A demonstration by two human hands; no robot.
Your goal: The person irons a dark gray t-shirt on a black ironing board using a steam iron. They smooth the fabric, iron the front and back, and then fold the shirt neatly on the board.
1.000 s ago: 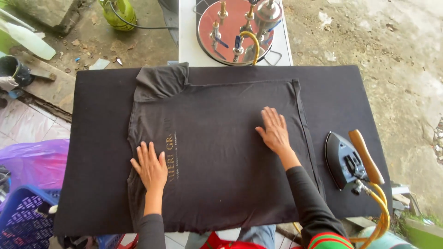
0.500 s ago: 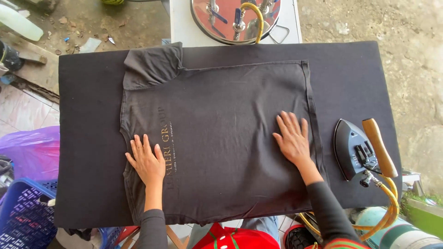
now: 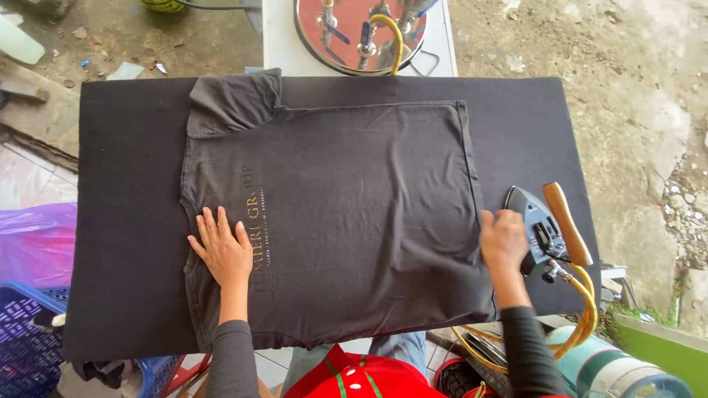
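Observation:
A dark grey T-shirt [image 3: 354, 214] lies flat on a black padded ironing table [image 3: 125, 184], its collar towards the left and a pale print across the chest. My left hand [image 3: 221, 247] rests palm down on the shirt's near left part, fingers spread. My right hand [image 3: 503, 239] is at the shirt's right hem, just beside a steam iron [image 3: 542, 228] with a wooden handle that stands on the table's right side. The hand's fingers are curled; I cannot tell whether it touches the iron.
A yellow hose [image 3: 582, 309] runs from the iron down to the right. A round metal boiler [image 3: 361, 29] with valves sits on a white stand beyond the table. A blue basket [image 3: 29, 346] and a purple bag [image 3: 37, 243] stand at left. Bare dirt ground lies to the right.
My right hand slid off the shirt's right part to the hem beside the iron. My left hand stayed pressed on the shirt. The view shifted slightly.

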